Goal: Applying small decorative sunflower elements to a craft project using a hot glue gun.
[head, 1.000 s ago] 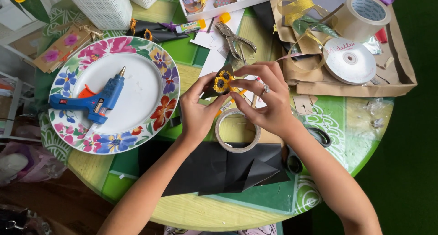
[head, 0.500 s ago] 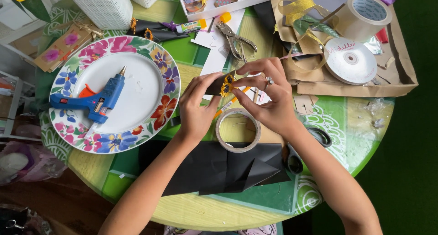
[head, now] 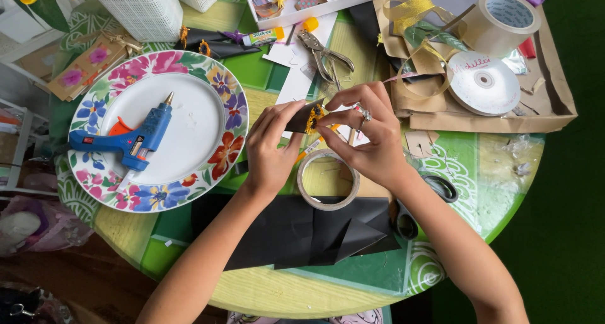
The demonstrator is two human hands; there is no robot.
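Here, left hand [head: 268,149] and right hand [head: 365,135] pinch one, seemingly black-and-yellow, craft piece [head: 304,117].

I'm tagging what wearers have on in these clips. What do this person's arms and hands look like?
Both forearms are bare, with no sleeves in view. The left hand wears no glove or ring that shows. The right hand is also ungloved and carries a ring on one finger. No watch or bracelet is visible.

White plate [head: 189,85] with a rim of red, pink, blue and purple flowers; blue glue gun [head: 129,140] with an orange trigger; black paper sheet [head: 302,233]; green-and-yellow desk [head: 283,292] with white swirls; small black piece [head: 301,117] edged yellow.
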